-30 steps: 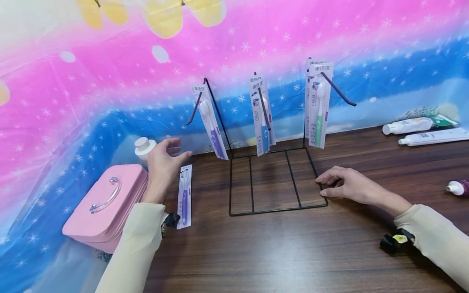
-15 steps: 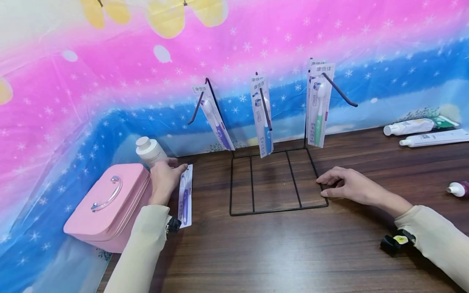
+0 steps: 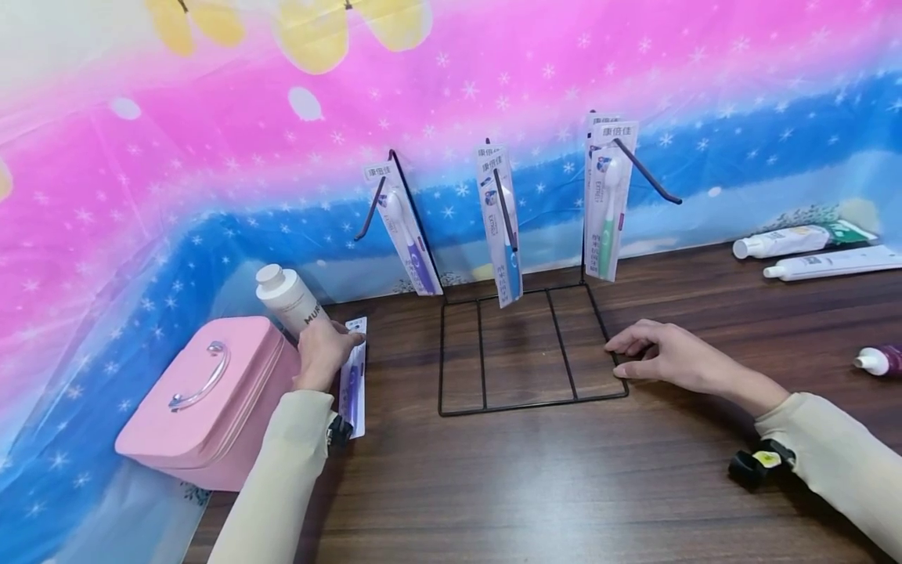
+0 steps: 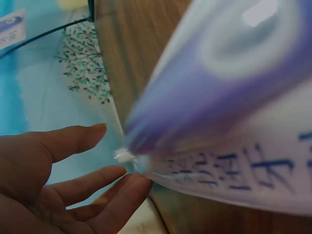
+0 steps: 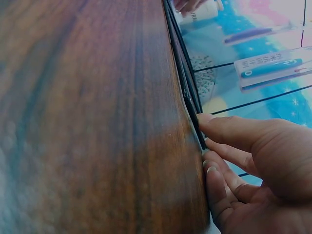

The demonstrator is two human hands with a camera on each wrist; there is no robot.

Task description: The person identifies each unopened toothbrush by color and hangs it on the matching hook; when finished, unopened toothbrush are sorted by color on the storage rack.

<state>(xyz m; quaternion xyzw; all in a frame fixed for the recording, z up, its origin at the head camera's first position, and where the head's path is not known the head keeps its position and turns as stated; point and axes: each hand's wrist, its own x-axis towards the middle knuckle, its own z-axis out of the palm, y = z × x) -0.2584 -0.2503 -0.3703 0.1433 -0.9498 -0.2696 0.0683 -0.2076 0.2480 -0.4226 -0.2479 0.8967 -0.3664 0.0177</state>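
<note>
My left hand [image 3: 326,352] is over a packaged purple toothbrush [image 3: 358,401] lying on the table. In the left wrist view its thumb and fingers are apart around the near-blurred pack's far end; whether they touch it I cannot tell. My right hand [image 3: 669,356] holds the side wire of a black wire display rack [image 3: 486,408] between thumb and fingers. On the rack's hooks hang a purple toothbrush pack [image 3: 403,227], blue toothbrush packs [image 3: 502,227] in the middle and green toothbrush packs [image 3: 610,204] at right.
Beside the left arm stand a pink case [image 3: 204,392] with a silver handle and a white bottle [image 3: 289,294]. At right lie two toothpaste tubes [image 3: 831,264] and a white-capped dark tube [image 3: 881,361]. A patterned cloth [image 3: 247,211] covers the wall behind.
My left hand has come down from in front of the white bottle to the toothbrush pack on the table. The hanging purple and blue packs have swung slightly. My right hand has stayed put.
</note>
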